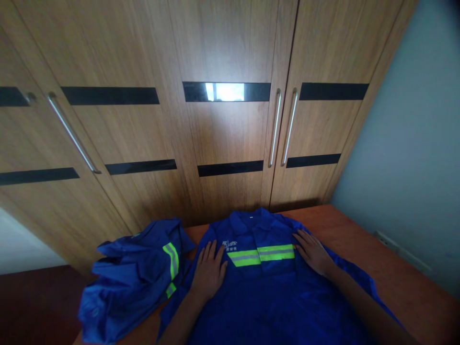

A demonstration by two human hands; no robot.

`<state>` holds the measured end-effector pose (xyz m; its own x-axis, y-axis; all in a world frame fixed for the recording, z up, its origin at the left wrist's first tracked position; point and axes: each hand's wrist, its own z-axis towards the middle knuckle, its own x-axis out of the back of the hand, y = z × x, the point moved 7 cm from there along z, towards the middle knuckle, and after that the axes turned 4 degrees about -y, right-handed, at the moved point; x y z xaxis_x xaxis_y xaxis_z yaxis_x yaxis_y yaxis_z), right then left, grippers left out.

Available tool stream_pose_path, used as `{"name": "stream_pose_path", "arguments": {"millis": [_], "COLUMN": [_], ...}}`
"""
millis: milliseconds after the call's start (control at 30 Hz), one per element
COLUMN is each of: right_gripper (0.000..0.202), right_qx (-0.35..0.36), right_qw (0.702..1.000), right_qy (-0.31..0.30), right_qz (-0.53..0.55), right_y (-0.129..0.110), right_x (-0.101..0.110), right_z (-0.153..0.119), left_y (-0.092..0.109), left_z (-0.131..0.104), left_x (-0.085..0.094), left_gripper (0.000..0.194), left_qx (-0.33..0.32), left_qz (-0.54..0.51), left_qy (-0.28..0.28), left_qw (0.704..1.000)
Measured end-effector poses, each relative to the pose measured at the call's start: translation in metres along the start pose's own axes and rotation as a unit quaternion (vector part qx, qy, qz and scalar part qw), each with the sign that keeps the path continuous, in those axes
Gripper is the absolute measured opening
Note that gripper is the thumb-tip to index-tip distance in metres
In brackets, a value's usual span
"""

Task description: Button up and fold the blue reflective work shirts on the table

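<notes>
A blue work jacket [266,287] with a yellow-green reflective stripe across the chest lies spread flat, front up, collar away from me, on a brown wooden table [406,282]. My left hand [209,270] rests palm down on the jacket's left chest, fingers apart, beside a small white logo. My right hand [314,251] lies flat on the right chest at the end of the stripe, fingers spread. Neither hand grips anything.
A second blue garment [132,282] with reflective stripes lies crumpled at the table's left end. Wooden wardrobe doors [223,134] with long metal handles stand right behind the table. A grey wall [417,153] is on the right.
</notes>
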<state>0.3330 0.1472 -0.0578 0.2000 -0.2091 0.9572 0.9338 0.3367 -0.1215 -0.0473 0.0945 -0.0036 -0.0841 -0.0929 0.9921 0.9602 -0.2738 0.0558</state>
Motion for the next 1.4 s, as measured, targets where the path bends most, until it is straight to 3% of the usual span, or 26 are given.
{"name": "stream_pose_path", "arguments": {"millis": [233,367,433,533,700,867,1033,1133,1267,1333,1400], "right_gripper": [0.051,0.041,0.043,0.049,0.028,0.027,0.036,0.043,0.045,0.048,0.052], "right_qx": [-0.021,-0.142,-0.219,-0.279,-0.319,-0.343,-0.313,-0.283,-0.214,-0.098,-0.037], "right_qw": [0.999,0.986,0.973,0.957,0.939,0.932,0.945,0.957,0.975,0.992,0.998], "right_qy": [-0.023,-0.061,-0.065,-0.082,-0.131,-0.117,-0.094,-0.063,-0.024,0.027,0.026], "right_qz": [0.037,0.058,0.044,0.017,-0.005,-0.017,0.011,0.029,0.054,0.071,0.050], "right_y": [-0.001,0.006,0.012,0.017,0.027,0.037,0.033,0.029,0.005,-0.024,-0.046], "right_x": [0.009,0.026,0.038,0.047,0.048,0.048,0.042,0.048,0.048,0.047,0.039], "right_z": [-0.009,-0.004,0.005,0.030,0.069,0.078,0.072,0.054,-0.002,-0.032,-0.059], "left_y": [0.001,0.004,0.005,0.005,0.003,0.003,0.004,0.003,0.000,0.001,0.005], "left_z": [-0.007,-0.013,-0.015,-0.016,-0.017,-0.018,-0.018,-0.018,-0.016,-0.015,-0.015], "left_x": [-0.003,-0.002,-0.001,-0.001,-0.002,-0.001,0.001,0.001,0.000,0.002,0.006], "left_gripper": [0.051,0.051,0.051,0.050,0.050,0.050,0.050,0.050,0.050,0.049,0.048], "left_qx": [-0.008,-0.009,-0.007,-0.009,-0.011,-0.008,-0.010,-0.011,-0.006,-0.004,-0.013], "left_qz": [0.005,0.003,0.004,0.005,0.004,0.007,-0.006,-0.016,-0.028,-0.031,-0.028], "left_qy": [-0.003,-0.002,0.000,0.009,0.020,0.012,0.010,0.013,0.012,0.011,0.012], "left_qw": [1.000,1.000,1.000,1.000,1.000,1.000,1.000,1.000,1.000,0.999,0.999]}}
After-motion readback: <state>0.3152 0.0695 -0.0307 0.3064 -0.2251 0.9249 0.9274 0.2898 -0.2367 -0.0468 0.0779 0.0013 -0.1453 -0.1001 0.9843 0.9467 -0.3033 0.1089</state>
